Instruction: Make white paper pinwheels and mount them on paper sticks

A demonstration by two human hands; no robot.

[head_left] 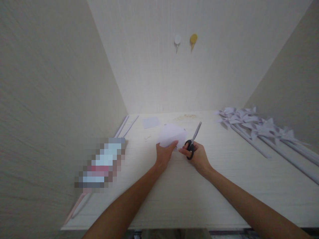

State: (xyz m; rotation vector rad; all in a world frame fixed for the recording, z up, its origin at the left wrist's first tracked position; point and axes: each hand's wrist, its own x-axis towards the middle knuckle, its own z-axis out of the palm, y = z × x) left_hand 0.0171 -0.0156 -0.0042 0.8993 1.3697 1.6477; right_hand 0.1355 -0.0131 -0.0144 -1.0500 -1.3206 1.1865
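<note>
My left hand (164, 153) pinches the near edge of a white paper sheet (171, 134), holding it lifted a little above the white table (179, 196). My right hand (197, 156) grips black-handled scissors (193, 141), fingers through the loops. The blades point up and away, closed or nearly so, just right of the paper. Both hands are close together at the table's middle.
Several white paper pinwheels on long sticks (259, 131) lie along the right side. A small paper square (151, 122) lies at the back. Thin white sticks (126, 126) and a blurred-out object (102, 164) sit at the left. Two wall hooks (185, 40) hang above.
</note>
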